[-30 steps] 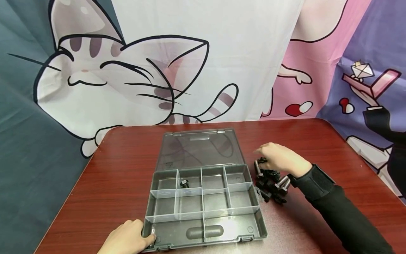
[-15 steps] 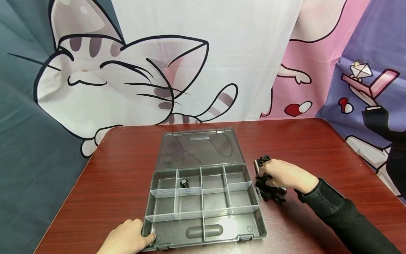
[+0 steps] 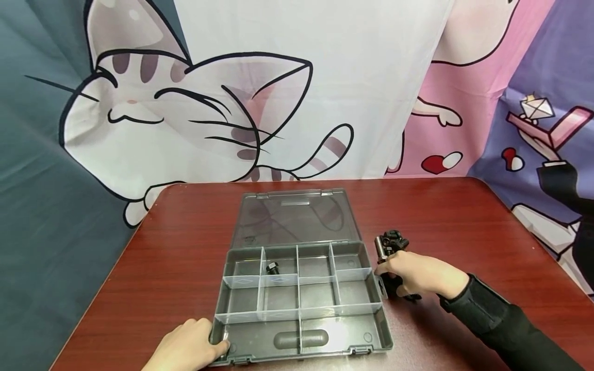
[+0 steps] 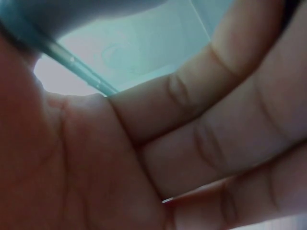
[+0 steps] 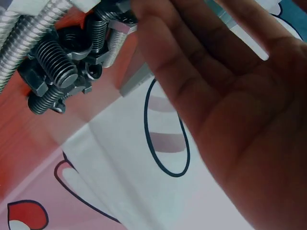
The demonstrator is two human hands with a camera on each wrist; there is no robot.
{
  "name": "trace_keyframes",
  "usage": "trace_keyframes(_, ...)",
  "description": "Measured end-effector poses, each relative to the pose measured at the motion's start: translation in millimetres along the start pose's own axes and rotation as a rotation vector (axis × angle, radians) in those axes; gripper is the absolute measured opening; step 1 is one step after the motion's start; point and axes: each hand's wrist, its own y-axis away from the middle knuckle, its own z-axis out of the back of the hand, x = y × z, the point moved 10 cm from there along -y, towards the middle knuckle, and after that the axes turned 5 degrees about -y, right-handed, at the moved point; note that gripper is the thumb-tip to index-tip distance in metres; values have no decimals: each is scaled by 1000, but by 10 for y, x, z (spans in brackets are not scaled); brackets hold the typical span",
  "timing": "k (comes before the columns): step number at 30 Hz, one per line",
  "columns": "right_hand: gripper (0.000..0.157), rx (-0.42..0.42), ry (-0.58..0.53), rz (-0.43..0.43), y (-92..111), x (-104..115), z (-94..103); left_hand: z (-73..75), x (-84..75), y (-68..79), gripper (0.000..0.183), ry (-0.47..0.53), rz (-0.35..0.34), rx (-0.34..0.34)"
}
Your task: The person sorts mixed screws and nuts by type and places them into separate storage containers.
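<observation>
A grey plastic compartment box (image 3: 316, 293) lies with its lid (image 3: 301, 221) folded back behind it. One black bolt (image 3: 273, 268) lies in a back-row compartment, second from the left. My left hand (image 3: 185, 346) grips the box's front left corner, thumb over the wall and fingers outside. Beside the box's right wall, my right hand (image 3: 424, 274) reaches down into a pile of bolts (image 3: 392, 242), covering part of it. In the right wrist view, the fairly straight fingers (image 5: 168, 52) lie beside black and silver bolts (image 5: 57, 60); their tips are hidden.
The box stands on a reddish-brown wooden table (image 3: 171, 257). Behind the table's back edge hangs a cloth (image 3: 362, 77) printed with cartoon cats. A clear latch (image 3: 381, 287) sticks out from the box's right side, close to the right hand.
My right hand has moved from the pile's far end towards its near side, uncovering the far bolts. The left hand stays at the box corner. The head view has shifted slightly.
</observation>
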Motion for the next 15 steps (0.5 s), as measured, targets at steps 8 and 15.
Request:
trace_keyframes(8, 50, 30, 76, 3, 0, 35, -99, -1, -2, 3, 37, 5, -5, -7)
trace_keyframes(15, 55, 35, 79, -3, -15, -1, -149, -27, 5, 1, 37, 21, 5, 25)
